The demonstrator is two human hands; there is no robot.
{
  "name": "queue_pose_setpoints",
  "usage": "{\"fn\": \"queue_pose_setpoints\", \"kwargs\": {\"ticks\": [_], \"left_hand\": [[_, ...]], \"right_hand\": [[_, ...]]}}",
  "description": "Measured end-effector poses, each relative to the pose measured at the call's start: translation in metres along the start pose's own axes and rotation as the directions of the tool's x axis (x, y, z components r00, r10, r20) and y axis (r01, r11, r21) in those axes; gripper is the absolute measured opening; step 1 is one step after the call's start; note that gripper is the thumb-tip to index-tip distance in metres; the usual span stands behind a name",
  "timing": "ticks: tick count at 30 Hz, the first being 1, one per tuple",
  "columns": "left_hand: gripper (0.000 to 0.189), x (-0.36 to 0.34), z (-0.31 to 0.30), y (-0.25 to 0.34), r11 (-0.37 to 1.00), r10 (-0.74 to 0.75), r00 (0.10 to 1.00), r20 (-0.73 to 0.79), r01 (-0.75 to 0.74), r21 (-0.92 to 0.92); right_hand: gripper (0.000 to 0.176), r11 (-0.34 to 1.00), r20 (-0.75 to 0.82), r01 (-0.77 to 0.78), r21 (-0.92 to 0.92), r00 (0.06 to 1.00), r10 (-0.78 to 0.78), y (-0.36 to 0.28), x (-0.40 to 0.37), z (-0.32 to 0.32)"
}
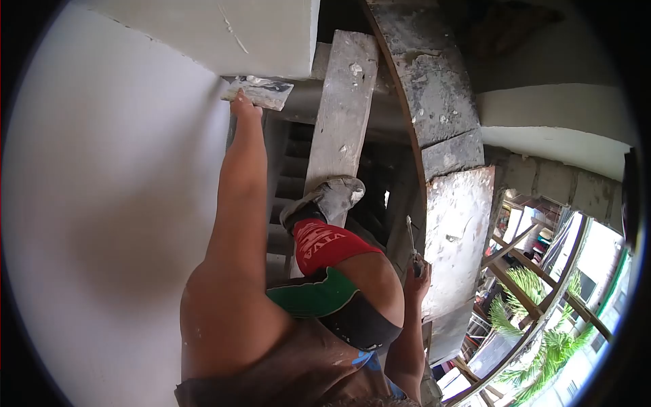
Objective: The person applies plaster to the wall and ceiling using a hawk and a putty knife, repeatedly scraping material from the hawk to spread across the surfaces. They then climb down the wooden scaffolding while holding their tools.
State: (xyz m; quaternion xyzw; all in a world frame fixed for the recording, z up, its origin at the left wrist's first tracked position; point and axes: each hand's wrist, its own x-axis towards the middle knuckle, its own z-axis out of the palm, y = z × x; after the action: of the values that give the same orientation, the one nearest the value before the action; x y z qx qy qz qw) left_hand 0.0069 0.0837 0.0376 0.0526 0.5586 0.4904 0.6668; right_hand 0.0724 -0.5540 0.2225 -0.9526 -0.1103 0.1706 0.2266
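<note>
My left arm reaches up along the white wall, and my left hand (247, 105) is closed on a plastering trowel (274, 95). Its flat rectangular blade, smeared with wet white and grey plaster, lies at the lower edge of the pale wall section (271, 41) above. Lower right, beside my knee, my right hand (418, 279) is wrapped round the dark handle of a thin metal tool (411, 234). That tool points upward, with white plaster on its tip and near the handle.
A shoe (339, 197) stands on a plaster-spotted plank (342, 108) over dark stair-like steps (293, 166). Stained boards (441, 95) run along the right, one a whitish panel (458, 237). Beyond them are timber braces (512, 288) and palm leaves (553, 356).
</note>
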Motion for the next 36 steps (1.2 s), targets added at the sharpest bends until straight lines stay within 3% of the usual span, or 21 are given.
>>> {"fn": "queue_pose_setpoints", "kwargs": {"ticks": [5,7,8,11,21,24,28,31,33,36], "left_hand": [[0.050,0.039,0.010,-0.012,0.992,-0.112,0.992,-0.056,0.109,-0.060],[0.056,0.030,0.021,-0.008,0.996,-0.053,0.999,0.008,0.054,-0.074],[0.059,0.040,0.020,-0.006,0.983,-0.052,0.996,0.072,0.064,-0.171],[0.054,0.019,0.030,0.018,0.983,-0.007,0.992,0.129,0.030,-0.181],[0.046,-0.118,0.110,0.152,0.992,0.066,0.986,0.153,-0.050,-0.112],[0.045,-0.149,0.146,0.192,0.986,0.164,0.965,0.203,-0.168,0.002],[0.044,-0.203,0.188,0.239,0.992,0.099,0.910,0.403,-0.059,-0.109],[0.042,-0.262,0.207,0.268,0.992,0.097,0.914,0.394,-0.055,-0.117],[0.041,-0.294,0.217,0.281,0.985,0.153,0.918,0.365,-0.111,-0.135],[0.043,-0.320,0.196,0.301,0.970,0.237,0.858,0.456,-0.237,-0.058]], "right_hand": [[0.034,0.999,-0.004,-0.046,0.024,0.999,0.046,0.008,0.005,-0.015],[0.035,0.998,-0.016,-0.045,0.039,0.999,0.046,0.002,0.011,-0.019],[0.035,0.997,-0.030,-0.044,0.066,0.998,0.046,0.000,0.012,-0.020],[0.037,0.994,-0.043,0.009,0.110,0.999,-0.004,0.006,0.015,-0.015],[0.038,0.936,-0.080,0.102,0.336,0.994,-0.079,0.033,-0.007,0.026],[0.037,0.911,-0.127,0.108,0.399,0.990,-0.062,0.036,-0.018,0.037],[0.036,0.867,-0.167,0.116,0.485,0.985,-0.038,0.047,-0.028,0.047],[0.035,0.847,-0.179,0.116,0.519,0.984,-0.025,0.029,-0.034,0.038],[0.035,0.853,-0.185,0.137,0.504,0.981,-0.048,0.026,-0.034,0.035],[0.033,0.793,-0.236,0.189,0.579,0.970,-0.059,0.031,-0.032,0.044]]}}
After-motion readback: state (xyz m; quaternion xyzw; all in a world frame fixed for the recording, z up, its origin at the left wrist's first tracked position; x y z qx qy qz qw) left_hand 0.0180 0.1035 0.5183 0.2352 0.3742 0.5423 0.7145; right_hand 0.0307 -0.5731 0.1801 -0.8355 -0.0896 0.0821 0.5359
